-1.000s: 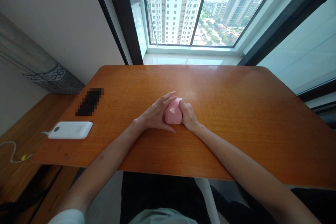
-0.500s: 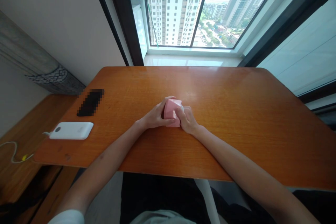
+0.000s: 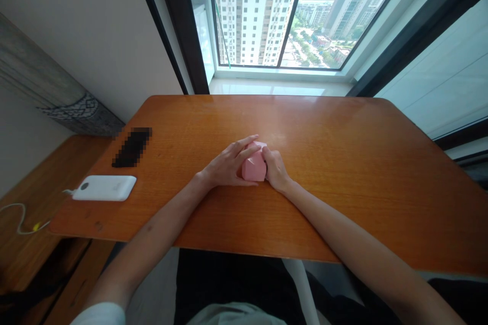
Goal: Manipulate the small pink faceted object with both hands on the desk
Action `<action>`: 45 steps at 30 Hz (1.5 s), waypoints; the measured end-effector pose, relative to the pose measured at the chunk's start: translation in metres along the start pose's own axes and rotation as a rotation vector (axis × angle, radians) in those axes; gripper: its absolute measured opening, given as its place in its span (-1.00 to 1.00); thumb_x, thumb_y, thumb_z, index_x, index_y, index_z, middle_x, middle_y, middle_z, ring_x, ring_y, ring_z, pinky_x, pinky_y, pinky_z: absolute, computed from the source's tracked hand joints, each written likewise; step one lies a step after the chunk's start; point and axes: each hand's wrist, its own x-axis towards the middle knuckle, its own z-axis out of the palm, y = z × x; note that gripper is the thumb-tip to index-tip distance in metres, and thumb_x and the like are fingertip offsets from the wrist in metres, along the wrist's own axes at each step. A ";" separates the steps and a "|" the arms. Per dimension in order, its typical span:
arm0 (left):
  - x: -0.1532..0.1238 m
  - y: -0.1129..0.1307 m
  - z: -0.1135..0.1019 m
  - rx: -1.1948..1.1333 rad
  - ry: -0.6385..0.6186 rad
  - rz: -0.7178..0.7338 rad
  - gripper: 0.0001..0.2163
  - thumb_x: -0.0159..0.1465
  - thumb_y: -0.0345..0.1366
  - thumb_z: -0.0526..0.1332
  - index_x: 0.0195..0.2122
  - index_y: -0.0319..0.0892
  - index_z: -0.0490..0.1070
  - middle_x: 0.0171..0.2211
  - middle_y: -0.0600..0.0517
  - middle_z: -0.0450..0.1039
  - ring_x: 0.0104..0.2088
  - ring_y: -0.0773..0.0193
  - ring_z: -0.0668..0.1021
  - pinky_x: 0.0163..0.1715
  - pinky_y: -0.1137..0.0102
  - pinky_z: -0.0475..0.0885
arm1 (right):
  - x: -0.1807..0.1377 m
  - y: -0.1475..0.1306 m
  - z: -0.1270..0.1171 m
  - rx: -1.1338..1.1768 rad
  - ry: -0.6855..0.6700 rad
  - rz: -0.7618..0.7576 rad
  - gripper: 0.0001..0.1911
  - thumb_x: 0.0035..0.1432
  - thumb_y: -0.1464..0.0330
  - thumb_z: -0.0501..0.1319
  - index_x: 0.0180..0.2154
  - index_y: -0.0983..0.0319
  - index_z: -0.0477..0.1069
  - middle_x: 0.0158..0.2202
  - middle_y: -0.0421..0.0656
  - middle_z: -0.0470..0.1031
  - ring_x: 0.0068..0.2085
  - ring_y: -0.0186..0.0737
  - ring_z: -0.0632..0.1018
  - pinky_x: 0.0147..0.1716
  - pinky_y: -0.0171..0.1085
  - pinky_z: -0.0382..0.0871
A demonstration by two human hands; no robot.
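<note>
A small pink faceted object (image 3: 253,167) is between my two hands, over the middle of the wooden table (image 3: 343,177). I cannot tell what kind of thing it is. Around its left side curls my left hand (image 3: 231,163), fingers across the top and thumb stretched along the near lower edge. My right hand (image 3: 276,170) grips the right side, its fingers bent and mostly hidden behind the thumb and the object. Whether the object rests on the tabletop cannot be made out.
On the table's left lie a white rectangular device (image 3: 104,188) with a cable plugged in and a dark pixelated item (image 3: 132,147). A lower wooden surface (image 3: 34,183) with a white cord adjoins on the left. A window (image 3: 278,20) stands beyond the far edge.
The pink object has turned in my hands and shows a different face. My left fingers have spread further over its top, and my right thumb has drawn back from its front to the right side.
</note>
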 end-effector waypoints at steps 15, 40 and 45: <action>-0.002 0.001 0.002 -0.351 0.024 -0.240 0.16 0.15 0.21 0.58 0.61 0.04 -0.06 0.51 -0.29 0.24 0.43 -0.30 0.46 0.40 -0.15 0.45 | -0.002 -0.013 0.000 -0.156 -0.048 -0.111 -0.15 0.37 -0.39 -0.14 -0.61 0.14 0.17 -0.62 -0.21 0.22 -0.55 -0.31 0.25 -0.51 -0.23 0.08; -0.001 -0.002 -0.002 -0.062 -0.014 -0.025 0.17 0.10 0.22 0.60 0.59 0.04 -0.02 0.58 -0.33 0.06 0.55 -0.37 0.27 0.49 -0.26 0.28 | -0.001 -0.012 0.001 -0.073 0.005 -0.026 -0.14 0.33 -0.42 -0.10 -0.60 0.15 0.21 -0.63 -0.22 0.24 -0.55 -0.32 0.23 -0.52 -0.23 0.09; 0.003 0.006 -0.006 -0.048 0.016 -0.049 0.07 0.11 0.21 0.60 0.53 0.02 0.13 0.46 -0.28 0.30 0.44 -0.29 0.45 0.42 -0.14 0.45 | -0.001 -0.006 0.000 -0.084 0.002 -0.043 -0.15 0.32 -0.42 -0.10 -0.58 0.15 0.23 -0.62 -0.22 0.22 -0.55 -0.31 0.22 -0.53 -0.23 0.07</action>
